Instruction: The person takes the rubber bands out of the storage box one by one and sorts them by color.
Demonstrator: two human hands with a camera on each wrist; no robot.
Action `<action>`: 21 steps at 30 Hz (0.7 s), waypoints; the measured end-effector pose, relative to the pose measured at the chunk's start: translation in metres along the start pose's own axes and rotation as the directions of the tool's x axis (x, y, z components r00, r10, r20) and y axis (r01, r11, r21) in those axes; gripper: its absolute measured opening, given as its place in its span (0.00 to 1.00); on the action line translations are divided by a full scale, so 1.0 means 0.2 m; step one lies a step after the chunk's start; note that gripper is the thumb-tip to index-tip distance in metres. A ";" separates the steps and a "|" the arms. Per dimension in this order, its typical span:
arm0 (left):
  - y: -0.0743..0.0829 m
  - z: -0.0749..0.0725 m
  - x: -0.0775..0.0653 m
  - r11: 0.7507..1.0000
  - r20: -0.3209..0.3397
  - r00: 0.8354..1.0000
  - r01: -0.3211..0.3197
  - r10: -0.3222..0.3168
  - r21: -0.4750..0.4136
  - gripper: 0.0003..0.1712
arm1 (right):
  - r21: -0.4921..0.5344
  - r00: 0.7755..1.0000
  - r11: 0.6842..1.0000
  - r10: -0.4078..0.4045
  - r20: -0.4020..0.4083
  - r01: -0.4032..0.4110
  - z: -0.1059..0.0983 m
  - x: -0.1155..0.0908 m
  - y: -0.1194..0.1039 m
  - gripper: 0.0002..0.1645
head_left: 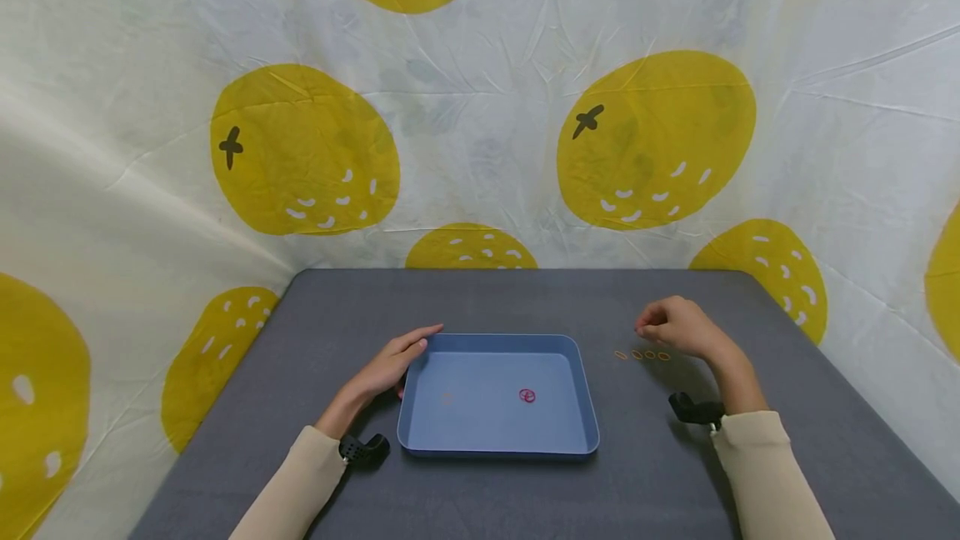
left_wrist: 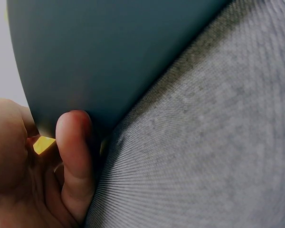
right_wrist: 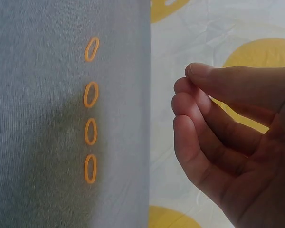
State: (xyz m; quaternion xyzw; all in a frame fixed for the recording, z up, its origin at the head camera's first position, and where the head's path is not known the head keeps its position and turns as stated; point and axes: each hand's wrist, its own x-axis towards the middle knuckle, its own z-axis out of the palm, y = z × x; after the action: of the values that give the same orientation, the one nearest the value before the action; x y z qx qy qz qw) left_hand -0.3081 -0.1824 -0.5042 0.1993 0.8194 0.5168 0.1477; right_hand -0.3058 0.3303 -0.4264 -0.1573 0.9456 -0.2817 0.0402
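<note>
A shallow blue tray (head_left: 480,432) lies on the dark grey table, with a small red loop, likely a twisted rubber band (head_left: 527,396), inside. My left hand (head_left: 390,367) holds the tray's far left corner. The left wrist view shows a curled finger (left_wrist: 75,147) pressed to its outer wall. To the right of the tray, several small orange rubber bands (right_wrist: 90,132) lie in a row. My right hand (head_left: 678,327) hovers just beyond them, fingers curled and thumb tip against the index fingertip. Nothing shows between those fingertips (right_wrist: 199,70) in the right wrist view.
A grey cloth covers the table (head_left: 517,494). White fabric (head_left: 480,148) printed with big yellow fruit hangs behind and at both sides. Inside the tray, left of the red loop, shows a faint orange mark (head_left: 447,397).
</note>
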 end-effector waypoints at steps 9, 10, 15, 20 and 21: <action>0.00 0.00 0.00 1.000 0.006 1.000 0.002 -0.002 -0.001 0.27 | -0.032 0.999 0.999 -0.042 0.001 0.042 0.03 0.02 -0.10 0.08; 0.00 0.00 0.00 1.000 0.007 1.000 0.002 -0.002 -0.001 0.27 | -0.038 0.999 0.998 -0.048 0.004 0.049 0.03 0.03 -0.11 0.08; 0.00 0.00 0.00 1.000 0.006 1.000 0.004 -0.004 -0.005 0.27 | -0.052 0.998 0.997 -0.058 0.013 0.059 0.05 0.03 -0.15 0.08; -0.01 0.00 0.00 1.000 0.007 1.000 -0.001 0.001 -0.009 0.27 | -0.045 0.997 0.996 -0.076 0.015 0.077 0.06 0.03 -0.21 0.08; -0.01 0.00 0.00 1.000 0.007 1.000 -0.003 0.003 -0.008 0.27 | -0.045 0.997 0.996 -0.079 0.014 0.080 0.06 0.03 -0.21 0.08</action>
State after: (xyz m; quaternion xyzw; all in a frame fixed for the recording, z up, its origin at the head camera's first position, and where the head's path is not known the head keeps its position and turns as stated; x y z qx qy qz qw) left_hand -0.3075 -0.1830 -0.5056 0.2016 0.8165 0.5196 0.1509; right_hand -0.2987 0.2882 -0.4127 -0.1973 0.9445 -0.2607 0.0311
